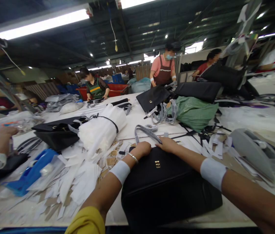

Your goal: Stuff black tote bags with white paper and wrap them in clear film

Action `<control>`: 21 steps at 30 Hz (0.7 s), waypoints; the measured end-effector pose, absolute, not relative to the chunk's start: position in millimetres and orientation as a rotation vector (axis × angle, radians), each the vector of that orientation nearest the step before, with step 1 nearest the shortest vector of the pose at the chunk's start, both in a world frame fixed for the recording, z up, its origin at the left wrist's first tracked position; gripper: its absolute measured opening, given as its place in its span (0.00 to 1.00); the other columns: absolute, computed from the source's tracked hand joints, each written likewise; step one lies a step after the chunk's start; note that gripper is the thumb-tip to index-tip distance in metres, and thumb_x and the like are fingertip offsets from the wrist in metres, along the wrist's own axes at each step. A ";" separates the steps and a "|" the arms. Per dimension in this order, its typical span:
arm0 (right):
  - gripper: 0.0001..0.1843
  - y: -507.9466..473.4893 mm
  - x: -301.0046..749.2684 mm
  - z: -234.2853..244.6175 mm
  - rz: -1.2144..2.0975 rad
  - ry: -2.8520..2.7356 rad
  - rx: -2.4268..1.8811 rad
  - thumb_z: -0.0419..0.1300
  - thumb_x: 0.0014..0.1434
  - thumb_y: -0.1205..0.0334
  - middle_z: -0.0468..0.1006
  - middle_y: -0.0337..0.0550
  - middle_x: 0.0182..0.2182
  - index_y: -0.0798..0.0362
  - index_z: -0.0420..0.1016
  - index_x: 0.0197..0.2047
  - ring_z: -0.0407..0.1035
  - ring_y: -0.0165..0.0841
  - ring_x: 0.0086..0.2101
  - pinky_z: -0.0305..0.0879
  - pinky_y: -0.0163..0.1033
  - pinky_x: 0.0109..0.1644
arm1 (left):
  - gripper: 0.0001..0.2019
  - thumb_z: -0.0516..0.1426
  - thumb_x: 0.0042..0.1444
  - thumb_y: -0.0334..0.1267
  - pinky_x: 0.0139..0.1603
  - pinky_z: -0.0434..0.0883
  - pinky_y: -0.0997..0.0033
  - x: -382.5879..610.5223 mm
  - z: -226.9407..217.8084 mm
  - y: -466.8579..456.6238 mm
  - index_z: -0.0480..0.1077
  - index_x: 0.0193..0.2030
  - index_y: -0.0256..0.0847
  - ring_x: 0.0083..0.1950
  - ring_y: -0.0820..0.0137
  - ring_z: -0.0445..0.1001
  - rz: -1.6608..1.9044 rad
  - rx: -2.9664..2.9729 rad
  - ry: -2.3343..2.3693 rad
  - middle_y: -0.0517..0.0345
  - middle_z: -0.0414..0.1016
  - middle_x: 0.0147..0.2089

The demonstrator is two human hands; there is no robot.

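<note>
fingers point(164, 144) hold black handbag point(169, 185), inside hidden

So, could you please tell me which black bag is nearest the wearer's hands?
The front-centre black bag, at the left hand and right hand; the others are farther off, leftward or beyond.

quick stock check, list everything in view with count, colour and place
front handbag: one, black, front centre
front handle: one, grey-wrapped, atop it
other handbags: several, black, left, far and right
bundle: one, white, left of centre
paper strips: many, white and brown, left
tape dispenser: one, blue, left
moulded tool: one, grey, right
sack: one, green, right of centre
tub: at least one, red, far
table: one, pale, foreground
co-workers: at least six, mixed clothing, around
lights: several, white, overhead
wristbands: two, white, forearms
left hand: one, bare, on front handbag
right hand: one, bare, at front handle
</note>
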State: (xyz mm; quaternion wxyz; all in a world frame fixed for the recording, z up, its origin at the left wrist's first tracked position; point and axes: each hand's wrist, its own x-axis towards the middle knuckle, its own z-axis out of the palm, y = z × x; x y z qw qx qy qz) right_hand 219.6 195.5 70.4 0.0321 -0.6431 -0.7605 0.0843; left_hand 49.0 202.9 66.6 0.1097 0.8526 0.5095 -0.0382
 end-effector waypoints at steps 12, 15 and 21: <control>0.12 192.2 239.9 18.8 0.216 -2.321 -1.921 0.58 0.63 0.55 0.80 0.48 0.39 0.54 0.75 0.41 0.72 0.44 0.44 0.60 0.47 0.56 | 0.11 0.52 0.69 0.33 0.49 0.72 0.70 11.7 35.3 195.6 0.76 0.49 0.43 0.47 0.64 0.76 0.049 2.557 1.357 0.55 0.76 0.44; 0.09 180.7 243.7 10.3 0.250 -2.222 -1.837 0.57 0.64 0.56 0.78 0.45 0.38 0.52 0.73 0.41 0.71 0.41 0.44 0.55 0.48 0.62 | 0.14 0.50 0.66 0.25 0.47 0.72 0.71 -2.2 39.2 200.7 0.73 0.50 0.42 0.46 0.66 0.76 -0.001 2.570 1.363 0.55 0.75 0.47; 0.05 175.4 250.4 12.4 0.178 -2.089 -1.463 0.57 0.63 0.61 0.74 0.44 0.32 0.51 0.69 0.34 0.70 0.42 0.38 0.67 0.48 0.49 | 0.04 0.57 0.65 0.30 0.46 0.72 0.65 8.2 50.7 236.7 0.73 0.40 0.40 0.46 0.60 0.72 -0.276 2.894 1.020 0.54 0.75 0.42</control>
